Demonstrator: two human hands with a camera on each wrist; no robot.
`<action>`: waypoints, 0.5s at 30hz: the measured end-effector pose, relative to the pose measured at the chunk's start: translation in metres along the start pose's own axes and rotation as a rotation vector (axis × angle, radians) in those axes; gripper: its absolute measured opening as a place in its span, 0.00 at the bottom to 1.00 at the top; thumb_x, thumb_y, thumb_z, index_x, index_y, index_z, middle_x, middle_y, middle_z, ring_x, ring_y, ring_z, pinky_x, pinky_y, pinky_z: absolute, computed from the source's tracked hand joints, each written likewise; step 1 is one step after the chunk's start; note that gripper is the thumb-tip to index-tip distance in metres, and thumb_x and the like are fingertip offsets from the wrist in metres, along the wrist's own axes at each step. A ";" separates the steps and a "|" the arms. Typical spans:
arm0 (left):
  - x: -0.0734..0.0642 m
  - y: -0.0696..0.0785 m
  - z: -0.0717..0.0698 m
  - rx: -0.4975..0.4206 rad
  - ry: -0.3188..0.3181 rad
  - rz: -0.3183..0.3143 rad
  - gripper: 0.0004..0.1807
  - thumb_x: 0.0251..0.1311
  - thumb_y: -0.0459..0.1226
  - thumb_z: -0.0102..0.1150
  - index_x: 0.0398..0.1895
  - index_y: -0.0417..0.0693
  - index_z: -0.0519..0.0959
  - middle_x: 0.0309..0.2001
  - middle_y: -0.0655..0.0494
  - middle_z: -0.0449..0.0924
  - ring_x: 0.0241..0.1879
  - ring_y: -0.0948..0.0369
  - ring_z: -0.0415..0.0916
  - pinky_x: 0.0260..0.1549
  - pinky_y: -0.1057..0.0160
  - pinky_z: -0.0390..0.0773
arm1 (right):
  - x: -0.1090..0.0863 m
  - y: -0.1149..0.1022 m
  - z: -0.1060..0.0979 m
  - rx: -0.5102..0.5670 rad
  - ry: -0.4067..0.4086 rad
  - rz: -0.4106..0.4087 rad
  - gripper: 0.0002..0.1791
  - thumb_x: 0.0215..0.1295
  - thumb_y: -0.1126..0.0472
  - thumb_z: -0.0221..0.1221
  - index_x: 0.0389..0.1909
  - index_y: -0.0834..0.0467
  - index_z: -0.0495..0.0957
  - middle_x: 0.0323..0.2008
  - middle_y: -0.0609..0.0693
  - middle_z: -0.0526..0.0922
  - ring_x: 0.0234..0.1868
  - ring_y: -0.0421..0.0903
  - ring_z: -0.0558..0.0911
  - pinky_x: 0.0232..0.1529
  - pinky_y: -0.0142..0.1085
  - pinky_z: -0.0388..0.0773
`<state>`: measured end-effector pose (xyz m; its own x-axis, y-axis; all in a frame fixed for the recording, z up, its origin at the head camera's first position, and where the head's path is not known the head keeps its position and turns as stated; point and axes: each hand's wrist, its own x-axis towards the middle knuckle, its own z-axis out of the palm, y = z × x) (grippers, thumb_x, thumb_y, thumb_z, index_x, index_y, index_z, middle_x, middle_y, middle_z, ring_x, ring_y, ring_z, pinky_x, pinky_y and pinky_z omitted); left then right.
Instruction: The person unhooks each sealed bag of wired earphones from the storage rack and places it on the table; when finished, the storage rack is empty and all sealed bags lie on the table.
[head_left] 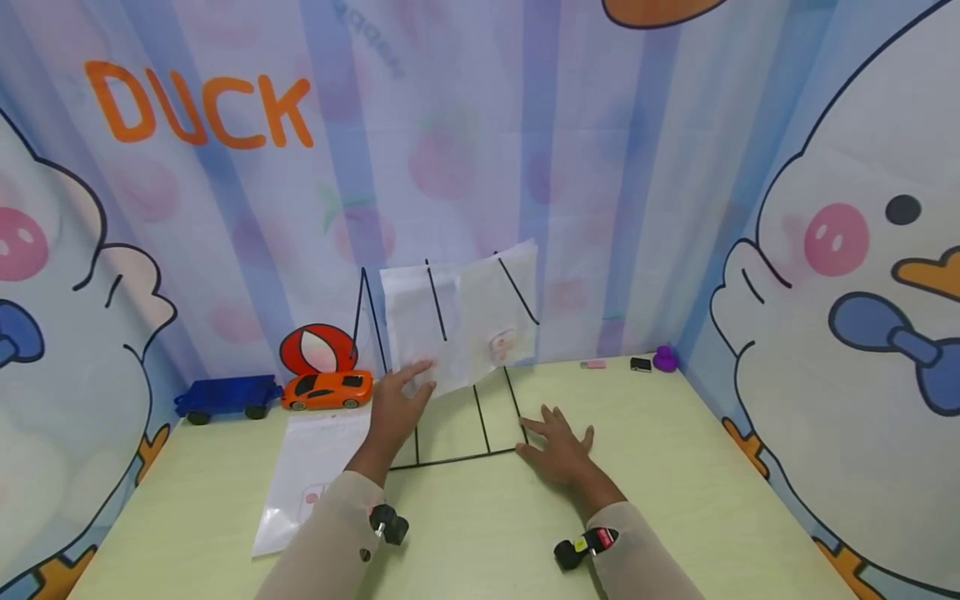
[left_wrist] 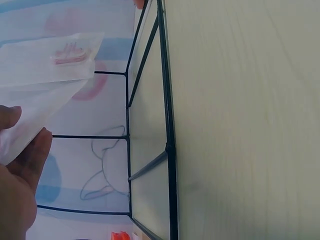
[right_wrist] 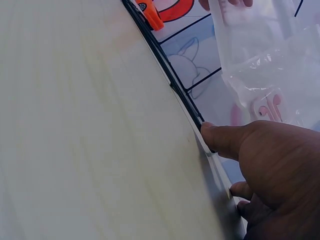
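Note:
A black wire rack [head_left: 453, 458] stands on the table near the back wall. Two translucent white plastic bags lean upright in it: the left bag [head_left: 408, 312] and the right bag [head_left: 483, 300], the latter bearing a pink earphone-like picture. My left hand [head_left: 397, 412] pinches the left bag near its lower left corner, thumb on one face and fingers on the other, as the left wrist view shows. At the rack's front right corner, my right hand [head_left: 558, 450] has its fingers spread, its thumb touching the black bar. Part of the rack is hidden behind the bags.
Another plastic bag [head_left: 288, 475] lies flat on the table, left of the rack. Behind it are a blue trailer [head_left: 228, 395] and an orange toy car [head_left: 327, 389]. A pink item [head_left: 592, 364], a small black item [head_left: 641, 364] and a purple toy [head_left: 664, 359] sit back right.

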<state>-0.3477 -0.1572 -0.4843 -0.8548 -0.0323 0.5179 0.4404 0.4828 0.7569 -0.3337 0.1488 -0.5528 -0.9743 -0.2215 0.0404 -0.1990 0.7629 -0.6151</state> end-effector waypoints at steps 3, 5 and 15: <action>-0.003 0.003 0.000 -0.006 0.011 0.008 0.20 0.70 0.32 0.71 0.64 0.47 0.88 0.65 0.46 0.88 0.71 0.46 0.81 0.74 0.40 0.76 | 0.000 0.001 0.001 -0.005 0.002 0.002 0.30 0.77 0.44 0.63 0.77 0.46 0.77 0.87 0.62 0.57 0.90 0.64 0.50 0.77 0.82 0.25; -0.005 0.005 0.000 -0.005 0.010 0.004 0.20 0.71 0.32 0.70 0.64 0.48 0.88 0.66 0.46 0.87 0.71 0.46 0.81 0.74 0.40 0.77 | 0.000 0.001 0.001 -0.008 0.005 0.002 0.30 0.77 0.44 0.63 0.77 0.46 0.77 0.87 0.62 0.58 0.90 0.64 0.50 0.77 0.82 0.26; -0.018 0.015 -0.008 0.005 -0.016 -0.066 0.20 0.72 0.34 0.70 0.65 0.50 0.88 0.66 0.49 0.88 0.72 0.47 0.81 0.73 0.41 0.78 | 0.001 0.002 0.001 -0.003 0.001 0.003 0.30 0.77 0.44 0.64 0.77 0.46 0.77 0.87 0.63 0.58 0.90 0.65 0.50 0.77 0.82 0.26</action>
<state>-0.3235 -0.1563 -0.4790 -0.8860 -0.0504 0.4610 0.3821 0.4841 0.7872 -0.3346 0.1492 -0.5550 -0.9750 -0.2188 0.0398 -0.1968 0.7654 -0.6128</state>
